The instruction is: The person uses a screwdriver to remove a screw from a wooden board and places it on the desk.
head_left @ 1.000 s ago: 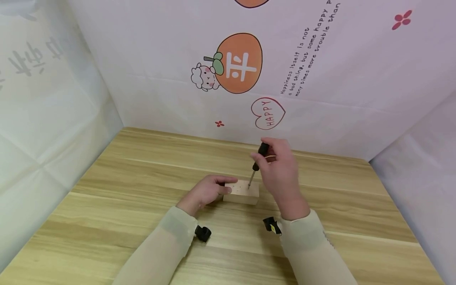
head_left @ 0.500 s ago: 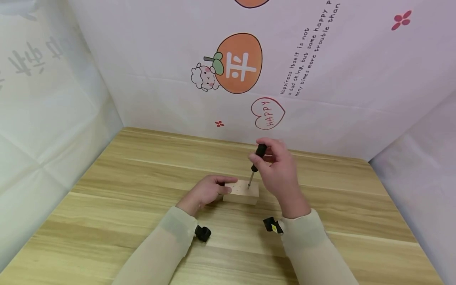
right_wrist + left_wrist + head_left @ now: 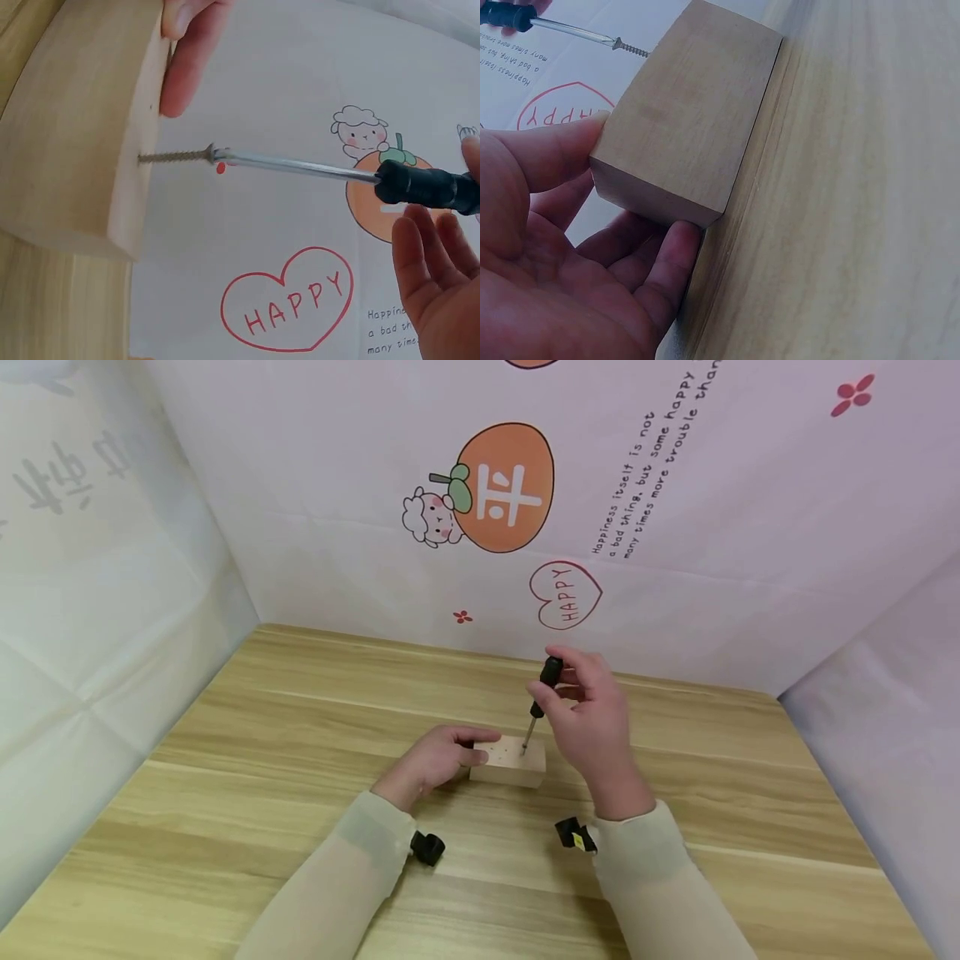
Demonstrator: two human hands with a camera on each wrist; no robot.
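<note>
Two hands work over one small block (image 3: 507,762) near the middle of the table (image 3: 247,793). From the head view, the left hand (image 3: 435,762) grips the block's left end, thumb laid along its far top edge and fingers curled round the near side. The right hand (image 3: 588,718) is raised just right of the block and holds a screwdriver (image 3: 538,702) upright with a slight lean, its black handle pinched between thumb and fingertips. The tip comes down onto the block's top, toward the right end, where a row of small holes shows. Behind the table hangs a white backdrop (image 3: 675,552) with an orange fruit drawing, a sheep and a red "HAPPY" heart.

In the left wrist view, the block (image 3: 690,112) fills the frame, resting on the table (image 3: 870,195). The left hand (image 3: 547,255) clamps its end: the thumb presses one face, the curled fingers (image 3: 671,262) press the opposite one. At the top left the screwdriver (image 3: 562,28) shaft meets a screw (image 3: 632,49) that stands partly out of the block.

In the right wrist view, the screw (image 3: 174,157) is sunk partway into the block (image 3: 82,127), most of its thread still showing. The screwdriver (image 3: 345,174) tip sits in the screw head. The right hand (image 3: 439,277) shows only its fingertips about the black handle, loosely spread; how tightly they pinch, I cannot tell from here. A fingertip of the left hand (image 3: 187,45) lies over the block's edge.
</note>
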